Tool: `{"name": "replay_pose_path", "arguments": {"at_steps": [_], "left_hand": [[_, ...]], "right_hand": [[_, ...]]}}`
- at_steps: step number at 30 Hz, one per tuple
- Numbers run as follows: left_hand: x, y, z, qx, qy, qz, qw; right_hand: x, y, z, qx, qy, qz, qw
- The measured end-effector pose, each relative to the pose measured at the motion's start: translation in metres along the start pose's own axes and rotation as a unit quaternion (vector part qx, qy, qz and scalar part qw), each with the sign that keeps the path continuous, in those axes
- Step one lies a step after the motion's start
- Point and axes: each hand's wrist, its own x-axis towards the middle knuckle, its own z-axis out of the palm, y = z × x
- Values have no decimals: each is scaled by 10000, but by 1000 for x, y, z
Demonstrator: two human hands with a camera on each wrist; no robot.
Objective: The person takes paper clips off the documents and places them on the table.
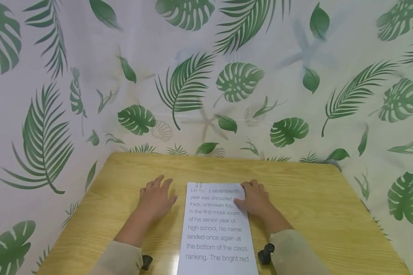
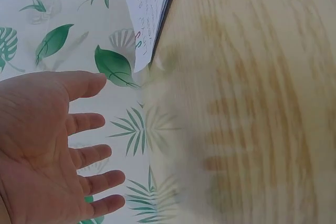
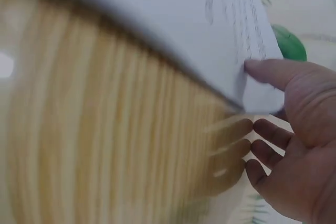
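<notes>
A stack of printed white sheets (image 1: pixel 215 231) lies on the wooden table, its large black text facing me. Two small paper clips (image 1: pixel 198 185) sit on its top edge near the left corner; in the left wrist view one clip looks red and the other green. My right hand (image 1: pixel 256 198) pinches the upper right corner, with the thumb (image 3: pixel 268 72) on the printed face and the index finger mostly hidden behind the sheets. Left of the stack, my left hand (image 1: pixel 155 200) is apart from it, fingers spread and holding nothing.
The table (image 1: pixel 313 206) has yellowish wood grain and reaches back to a white curtain (image 1: pixel 261 42) printed with green leaves, which also hangs on both sides. Small black devices (image 1: pixel 265 254) are worn at both wrists.
</notes>
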Motion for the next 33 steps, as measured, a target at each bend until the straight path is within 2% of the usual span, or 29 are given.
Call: {"name": "replay_pose_path", "arguments": {"at_steps": [3, 5, 8, 10, 13, 15, 18, 22, 25, 27, 30, 33], "left_hand": [[2, 2, 2, -199, -22, 2, 9998], [4, 3, 5, -332, -20, 15, 9994], [8, 4, 8, -453, -37, 14, 9990], [11, 5, 10, -591, -54, 32, 9982], [16, 5, 13, -851, -108, 64, 9963], [20, 6, 15, -1073, -163, 71, 9941], [26, 6, 19, -1475, -257, 54, 9887], [33, 11, 24, -1838, -352, 46, 9823], [37, 18, 26, -1895, -399, 64, 9810], [41, 22, 29, -1875, -410, 80, 9814], [47, 28, 33, -1985, -419, 46, 9792], [53, 31, 36, -2254, -393, -33, 9735]], "right_hand": [[1, -6, 3, 633, -86, 235, 9977], [0, -9, 3, 1332, -124, 516, 9897], [0, -11, 2, 2332, -59, 1002, 9672], [-2, -10, 1, 2804, 67, 1227, 9520], [-7, -10, -1, 3193, 160, 1380, 9374], [-10, -9, -2, 3325, 157, 1384, 9328], [-12, -9, -1, 3567, 109, 1383, 9238], [-13, -9, 2, 3982, 88, 1469, 9054], [-16, -8, 3, 4147, 115, 1471, 8979], [-18, -7, 4, 4183, 140, 1440, 8967], [-19, -5, 6, 4142, 204, 1301, 9006], [-20, -4, 8, 4050, 263, 1150, 9067]]}}
